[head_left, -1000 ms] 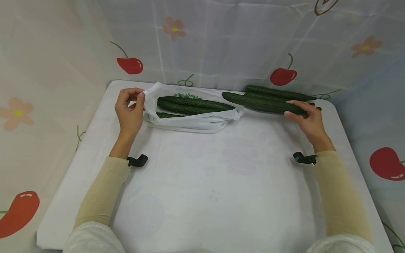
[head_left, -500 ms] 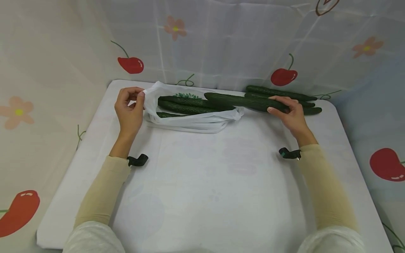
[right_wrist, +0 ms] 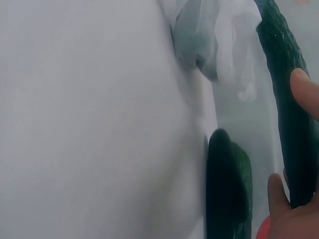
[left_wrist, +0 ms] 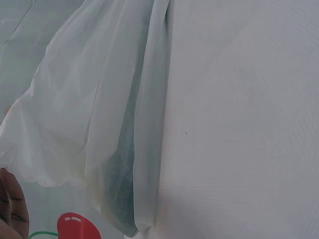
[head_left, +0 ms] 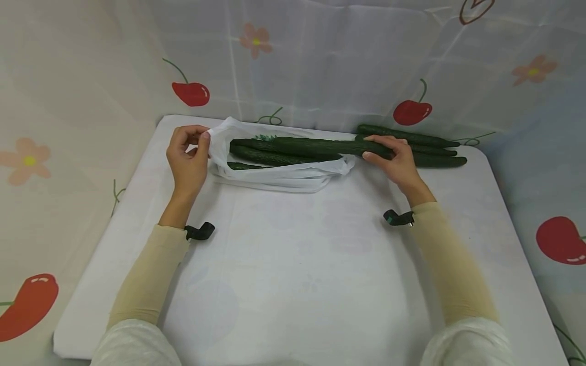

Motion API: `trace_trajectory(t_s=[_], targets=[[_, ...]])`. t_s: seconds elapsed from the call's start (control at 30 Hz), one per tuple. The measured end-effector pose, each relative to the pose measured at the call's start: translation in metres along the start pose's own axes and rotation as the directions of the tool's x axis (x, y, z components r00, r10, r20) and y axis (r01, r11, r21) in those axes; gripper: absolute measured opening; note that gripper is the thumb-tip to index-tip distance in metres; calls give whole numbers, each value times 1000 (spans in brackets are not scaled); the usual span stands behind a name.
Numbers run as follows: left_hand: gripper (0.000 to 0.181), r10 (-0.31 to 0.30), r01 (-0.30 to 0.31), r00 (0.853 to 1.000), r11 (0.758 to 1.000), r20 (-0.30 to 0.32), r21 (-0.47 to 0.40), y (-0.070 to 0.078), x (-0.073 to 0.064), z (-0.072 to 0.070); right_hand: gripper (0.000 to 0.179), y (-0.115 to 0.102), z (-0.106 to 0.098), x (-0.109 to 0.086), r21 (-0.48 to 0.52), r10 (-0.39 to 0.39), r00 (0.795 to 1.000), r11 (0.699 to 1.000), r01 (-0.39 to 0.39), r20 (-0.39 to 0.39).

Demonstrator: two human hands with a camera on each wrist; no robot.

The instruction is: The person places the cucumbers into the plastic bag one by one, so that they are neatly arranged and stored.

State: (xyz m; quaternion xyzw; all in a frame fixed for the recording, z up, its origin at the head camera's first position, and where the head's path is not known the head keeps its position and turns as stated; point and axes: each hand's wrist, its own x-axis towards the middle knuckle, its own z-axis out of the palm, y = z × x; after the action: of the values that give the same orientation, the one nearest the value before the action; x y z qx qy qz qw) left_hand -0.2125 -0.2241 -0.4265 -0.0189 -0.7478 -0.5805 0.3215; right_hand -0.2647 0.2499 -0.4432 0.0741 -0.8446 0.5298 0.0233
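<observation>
A white plastic bag [head_left: 284,183] lies on its side near the table's back edge, its mouth spread and several cucumbers [head_left: 270,155] inside. My left hand [head_left: 188,157] pinches the bag's left rim between thumb and fingers; in the left wrist view its fingers [left_wrist: 14,204] show at the lower left beside the hanging plastic [left_wrist: 75,114]. With my right hand [head_left: 397,161] I grip one end of a long dark green cucumber [head_left: 320,147], whose other end reaches over the bag's opening. The right wrist view shows thumb and fingers around that cucumber [right_wrist: 286,99].
Several loose cucumbers [head_left: 412,136] lie side by side at the back right, partly behind my right hand. The white table [head_left: 293,264] meets a printed curtain [head_left: 316,61] along its back edge. Each wrist carries a small black camera [head_left: 398,217].
My right hand has moved left with the cucumber, bringing its far end from beside the bag to over the bag's opening. The left hand keeps its pinch on the rim in place.
</observation>
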Motion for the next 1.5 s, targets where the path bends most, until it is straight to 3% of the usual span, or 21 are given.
trace_trajectory(t_s=[0.17,0.57,0.73,1.2,1.5], targets=[[23,1,-1,1000,1000,0,-7,2,0,0,43,-21,16,3,-20,-48,999,999,49,14],[23,2,-2,1000,1000,5,-29,5,0,1,42,-31,51,36,-84,-151,980,983,163,130],[23,9,-8,1000,999,6,-34,5,1,2,40,-40,65,42,-105,-216,967,968,230,133],[22,12,-13,1000,999,-9,-48,6,2,2,41,-54,90,52,-144,-229,968,959,242,102],[22,3,-4,1000,999,-10,-50,7,2,1,41,-74,109,51,-169,-179,978,966,196,111]])
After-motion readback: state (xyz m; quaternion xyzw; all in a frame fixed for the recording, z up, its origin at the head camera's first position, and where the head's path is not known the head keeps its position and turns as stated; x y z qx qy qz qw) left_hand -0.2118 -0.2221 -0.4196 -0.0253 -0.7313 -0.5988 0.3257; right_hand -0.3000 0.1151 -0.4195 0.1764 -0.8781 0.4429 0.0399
